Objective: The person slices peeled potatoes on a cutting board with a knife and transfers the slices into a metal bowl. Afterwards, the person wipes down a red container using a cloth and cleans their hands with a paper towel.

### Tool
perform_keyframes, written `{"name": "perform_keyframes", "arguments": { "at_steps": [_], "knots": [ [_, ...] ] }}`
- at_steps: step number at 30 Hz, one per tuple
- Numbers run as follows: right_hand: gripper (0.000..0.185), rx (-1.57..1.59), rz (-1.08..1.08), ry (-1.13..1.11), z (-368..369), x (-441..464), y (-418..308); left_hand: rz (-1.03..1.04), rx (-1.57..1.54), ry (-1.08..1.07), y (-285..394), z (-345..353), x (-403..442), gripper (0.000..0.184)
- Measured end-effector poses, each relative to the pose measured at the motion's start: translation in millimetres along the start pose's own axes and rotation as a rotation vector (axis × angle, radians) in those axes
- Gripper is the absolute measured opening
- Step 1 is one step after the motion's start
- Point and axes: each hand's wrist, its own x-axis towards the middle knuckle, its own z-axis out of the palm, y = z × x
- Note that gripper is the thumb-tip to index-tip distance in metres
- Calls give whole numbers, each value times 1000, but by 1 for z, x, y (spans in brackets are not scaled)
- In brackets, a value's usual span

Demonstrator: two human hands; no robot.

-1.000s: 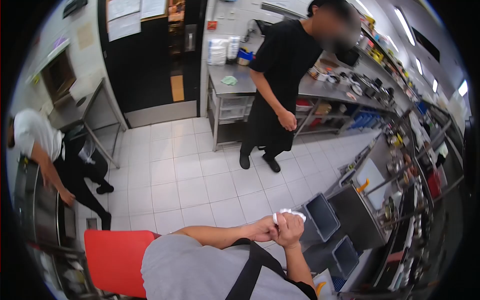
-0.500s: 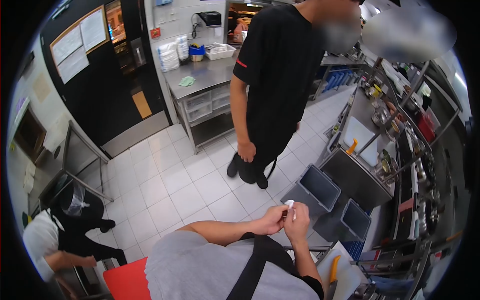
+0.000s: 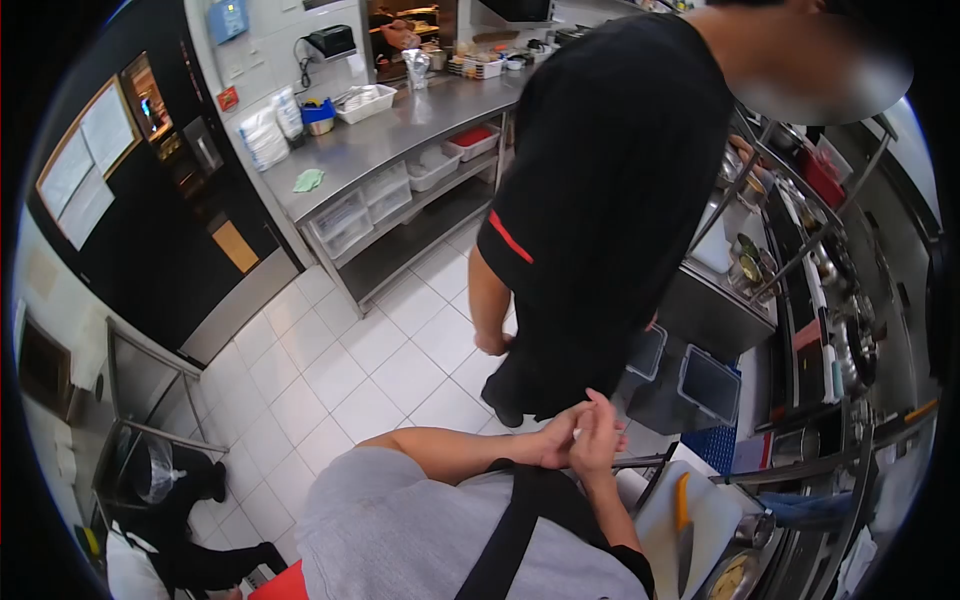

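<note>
My left hand [image 3: 558,440] and my right hand [image 3: 596,446] meet in front of my dark apron [image 3: 510,525]. The right hand lies against the left with its fingers stretched out, holding nothing I can see. Left fingertips poke out beyond it, and most of that hand is covered. A small white bit shows between the palms, too little to name. Close by on the right, a knife with a yellow handle [image 3: 683,500] rests on a white cutting board [image 3: 650,530]; neither hand touches it.
A person in a black shirt [image 3: 620,190] stands close ahead. Another person [image 3: 190,545] is at the lower left. A steel counter [image 3: 400,130] runs along the back. Lidded grey bins [image 3: 710,385] and crowded cooking shelves [image 3: 850,340] line the right side.
The white piece that both hands pinched is now mostly hidden as the hands press together and the right fingers stretch. My view has turned right; the person in black appears closer.
</note>
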Motion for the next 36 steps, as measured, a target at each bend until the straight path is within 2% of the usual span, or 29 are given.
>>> {"name": "perform_keyframes", "arguments": {
  "at_steps": [1, 3, 5, 6, 7, 8, 9, 10, 11, 13, 15, 16, 19, 20, 23, 25, 27, 29, 31, 34, 36],
  "knots": [
    [31, -47, -61, -4, 5, -3, 8, -44, -50, -44, 3, 16, -7, 60],
    [38, -230, -134, -172, 0, -1, 13, -56, -68, -77, 1, -10, 12, 65],
    [44, -359, -215, -281, -6, 8, 8, 88, -141, -392, -7, -39, 31, 63],
    [47, -509, -271, -218, -9, 10, 7, 101, -157, -201, -16, -51, 37, 60],
    [50, -659, -329, -146, -11, 9, 8, 135, -166, -204, -11, -41, 30, 60],
    [55, -654, -208, -124, -7, 3, 20, 80, -61, -61, -8, -31, 22, 59],
    [55, -675, -189, -79, -5, -4, 34, 20, 44, 83, -5, -22, 18, 57],
    [55, -737, -163, -94, -7, -8, 36, 4, 152, 129, -6, -32, 27, 56],
    [56, -799, -135, -107, -8, -11, 36, 53, 310, 287, -11, -39, 37, 52],
    [52, -718, -163, -130, -6, -13, 48, 90, 337, 383, -10, -17, 23, 47],
    [47, -508, -141, -261, -4, -15, 57, 117, 386, 395, -13, -39, 34, 47],
    [43, -560, -233, -234, -1, -10, 54, 132, 443, 403, -13, -44, 37, 46],
    [42, -558, -210, -283, 5, 1, 41, 224, 372, 530, -7, -48, 42, 46],
    [50, -584, -209, -277, 6, -2, 52, 258, 277, 528, -6, -48, 44, 43],
    [53, -504, -86, -258, -3, -11, 50, 208, 295, 538, 8, -88, 57, 38],
    [54, -511, -2, -197, -8, -25, 70, 330, 304, 629, 13, -80, 57, 41],
    [55, -460, 76, -188, -17, -37, 83, 238, 359, 725, 31, -80, 55, 43],
    [54, -494, 262, -166, -29, -55, 90, 227, 433, 773, 35, -83, 61, 46],
    [52, -511, 391, -96, -41, -77, 95, 243, 366, 685, 37, -95, 72, 46],
    [48, -494, 571, -25, -54, -104, 101, 161, 380, 630, 39, -90, 98, 47],
    [43, -474, 685, 22, -59, -128, 106, 200, 355, 613, 43, -93, 124, 43]
  ]
}}
